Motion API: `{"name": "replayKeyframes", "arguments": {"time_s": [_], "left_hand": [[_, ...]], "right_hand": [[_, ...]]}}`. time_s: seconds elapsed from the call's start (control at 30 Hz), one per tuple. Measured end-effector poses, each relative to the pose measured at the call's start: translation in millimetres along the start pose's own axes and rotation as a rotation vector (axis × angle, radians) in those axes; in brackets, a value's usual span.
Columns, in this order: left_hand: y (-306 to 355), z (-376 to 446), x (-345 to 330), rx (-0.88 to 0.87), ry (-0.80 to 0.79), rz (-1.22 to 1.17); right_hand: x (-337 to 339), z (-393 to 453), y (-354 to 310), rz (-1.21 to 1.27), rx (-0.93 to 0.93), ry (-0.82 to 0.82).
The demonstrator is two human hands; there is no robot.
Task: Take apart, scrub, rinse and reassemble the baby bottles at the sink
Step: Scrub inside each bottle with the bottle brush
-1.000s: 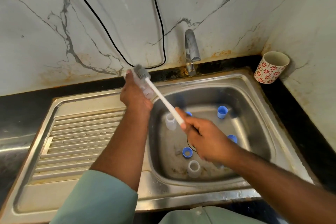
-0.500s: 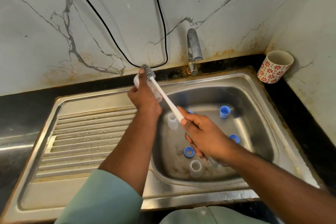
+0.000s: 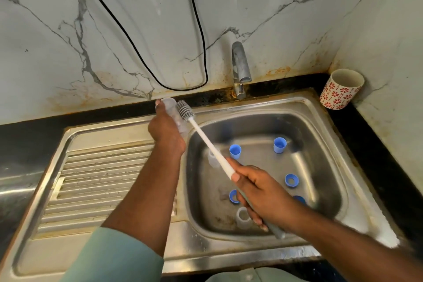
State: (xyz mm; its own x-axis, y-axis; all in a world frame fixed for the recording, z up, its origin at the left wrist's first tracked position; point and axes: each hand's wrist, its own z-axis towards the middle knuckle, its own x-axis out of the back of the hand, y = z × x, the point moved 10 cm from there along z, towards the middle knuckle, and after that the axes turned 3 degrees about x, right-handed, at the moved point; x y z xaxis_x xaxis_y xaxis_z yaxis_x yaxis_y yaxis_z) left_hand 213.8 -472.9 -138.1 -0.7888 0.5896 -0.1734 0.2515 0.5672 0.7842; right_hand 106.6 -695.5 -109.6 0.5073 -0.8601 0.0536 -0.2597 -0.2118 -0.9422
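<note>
The left hand (image 3: 166, 129) is gripping a clear plastic baby bottle (image 3: 175, 113) above the steel sink's (image 3: 320, 117) back-left rim. The right hand (image 3: 261, 192) is clasping a white long-handled bottle brush (image 3: 206, 139), its grey bristles lying against the bottle. Blue caps (image 3: 279, 145) are sitting in the basin, below a marble wall (image 3: 274, 7).

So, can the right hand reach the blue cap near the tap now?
Probably not at once: the right hand grips the bottle brush, so no fingers are free. The path to the blue cap in the sink looks open otherwise.
</note>
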Motion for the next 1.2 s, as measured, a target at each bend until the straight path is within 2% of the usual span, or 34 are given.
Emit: {"name": "replayKeyframes", "arguments": {"time_s": [0.1, 0.23, 0.3, 0.37, 0.43, 0.53, 0.6, 0.73, 0.83, 0.9, 1.0, 1.1, 1.2], "left_hand": [[-15, -18, -7, -0.019, 0.012, 0.052], [1, -11, -4, -0.061, -0.010, -0.063], [2, -11, -7, -0.093, -0.078, -0.023], [-8, -14, -15, -0.051, -0.116, 0.024], [-14, -12, -19, 0.028, -0.131, -0.024], [-7, 1, -11, 0.093, -0.102, -0.143], [-4, 3, -5, 0.063, -0.046, -0.121], [0, -1, 0, 0.053, 0.030, -0.110], [19, -1, 0, 0.011, 0.007, -0.150], [21, -5, -3, -0.031, 0.005, -0.063], [9, -14, -14, -0.055, -0.031, -0.002], [9, -8, -9, -0.060, -0.014, -0.057], [-3, -13, -8, -0.082, -0.005, 0.001]], "right_hand": [[12, 22, -5, 0.002, 0.013, 0.079], [7, 9, 1, -0.005, 0.006, 0.046], [4, 0, 0, 0.013, 0.008, 0.037], [12, 16, -4, 0.015, 0.022, 0.100], [12, 25, -6, -0.008, 0.029, 0.109], [-1, 5, 6, -0.035, 0.024, 0.025], [-10, -7, 8, -0.025, 0.035, -0.018], [-4, 17, 4, -0.035, 0.024, 0.019], [-8, 5, 4, 0.032, 0.017, -0.004], [-10, 2, -2, 0.057, 0.022, -0.017], [6, 24, -8, 0.013, 0.019, 0.072], [7, 15, -1, -0.005, 0.006, 0.063], [3, 8, 2, 0.007, 0.001, 0.060]]}}
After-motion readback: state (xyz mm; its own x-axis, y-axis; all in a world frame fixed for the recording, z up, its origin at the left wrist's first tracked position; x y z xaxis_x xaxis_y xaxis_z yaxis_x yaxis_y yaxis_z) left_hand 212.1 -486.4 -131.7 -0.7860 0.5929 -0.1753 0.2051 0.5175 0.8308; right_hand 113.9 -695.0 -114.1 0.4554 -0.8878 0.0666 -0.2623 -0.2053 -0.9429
